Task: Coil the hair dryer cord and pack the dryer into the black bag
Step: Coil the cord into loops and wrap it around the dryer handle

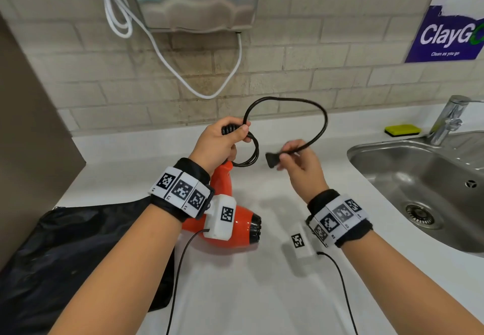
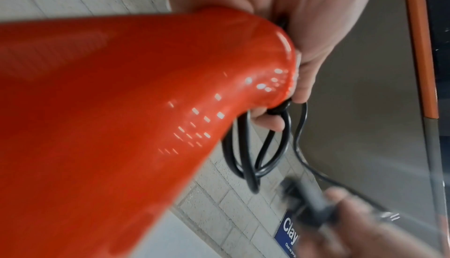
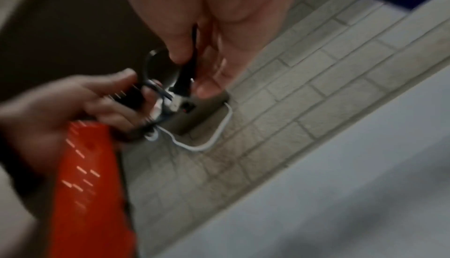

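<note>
My left hand [image 1: 219,143] is curled around the end of the handle of the glossy orange plastic hair dryer [image 1: 230,226], and the same fingers pin the gathered loops of its black rubber cord [image 1: 311,111] against the ribbed black strain relief at the handle's tip. The dryer hangs below my fist, handle up, its black-grilled barrel pointing right beneath my left wrist. From the left wrist view the orange handle [image 2: 146,96] fills most of the frame, with several dark loops [image 2: 255,158] dangling just past my fingertips. One small finished loop drops beneath my left thumb; from there the cord rises in a wide arc above both hands and comes down into my right hand [image 1: 301,163], which sits just to the right of my left. My right thumb and fingers pinch the cord right behind the flat black plug [image 1: 272,157], whose end points toward my left hand, a small gap apart. The right wrist view is blurred, but the pinch on the plug end [image 3: 185,69] shows. The crumpled black fabric bag [image 1: 68,256] lies flat on the white countertop [image 1: 262,295], below and to the left of my left forearm. A stainless steel sink [image 1: 392,167] lies to the right of my right hand.
</note>
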